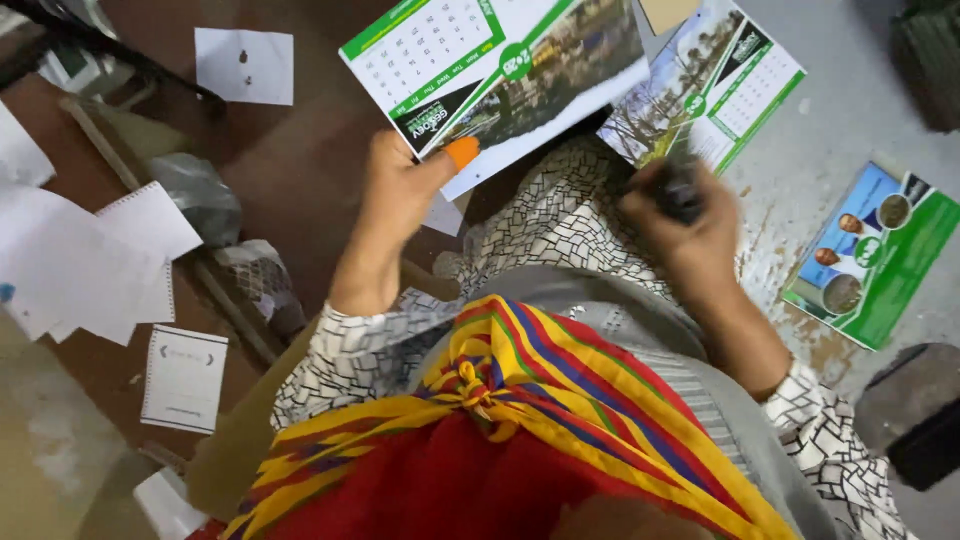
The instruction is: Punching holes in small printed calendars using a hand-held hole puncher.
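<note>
**Calendar sheet in one hand, dark tool in the other**

At nine o'clock lie loose white paper sheets and a small notepad slip on the brown floor. My left hand is closed in a pinch on the lower edge of a green-and-white calendar sheet; the sheet fans out from my fingers toward twelve o'clock, and an orange cap covers the thumb pressing on it. So that sheet is already lifted and in my grip.

Over my patterned lap, my right hand is closed around a small dark tool; I cannot tell what kind. Just past it, at one o'clock, a second calendar sheet lies under my knuckles, touching or nearly so. At three o'clock a green printed card rests apart on the grey floor, untouched. I judge the work partway: one sheet in hand, others waiting.
</note>
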